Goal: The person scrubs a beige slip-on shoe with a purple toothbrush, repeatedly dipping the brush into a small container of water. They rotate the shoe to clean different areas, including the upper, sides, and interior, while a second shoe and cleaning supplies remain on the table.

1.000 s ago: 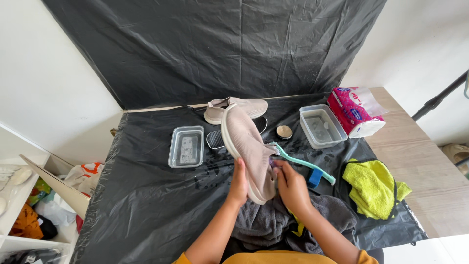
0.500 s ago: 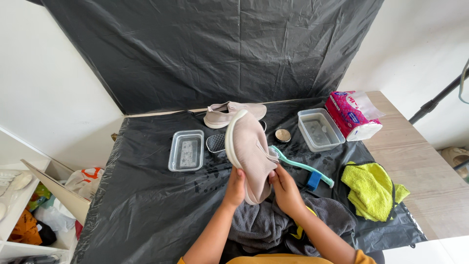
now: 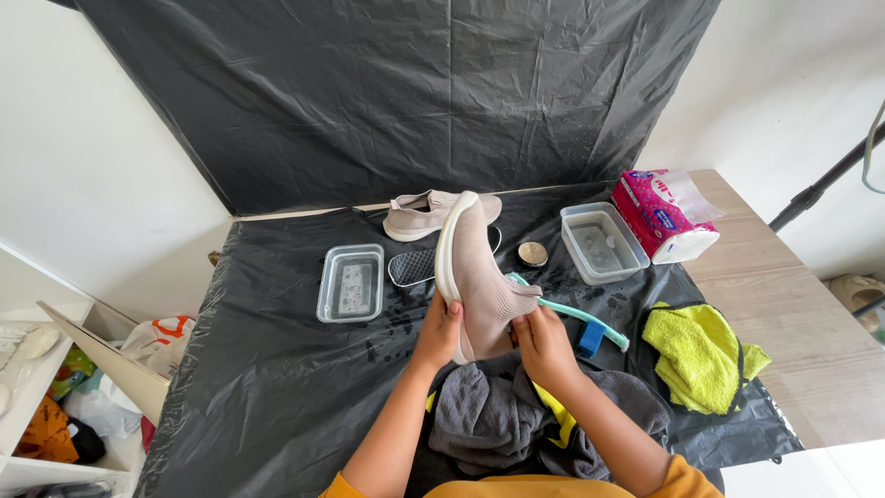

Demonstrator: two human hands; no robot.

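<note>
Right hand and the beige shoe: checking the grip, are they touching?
Touching. The head view shows the right hand with its fingers pressed on the beige shoe.

Crowded middle, open flanks

The black sheet [image 3: 258, 387] lies bare at lower left and again between the clear tray [image 3: 350, 283] and the frame's left edge — open passage there. Centre is blocked: both hands grip a raised beige shoe [image 3: 475, 277], with a second shoe [image 3: 419, 214], brush [image 3: 412, 266], teal toothbrush [image 3: 576, 316] and water tub [image 3: 602, 243] close behind; grey cloth [image 3: 516, 415] fills lower centre, yellow cloth [image 3: 696, 355] the right.
</note>
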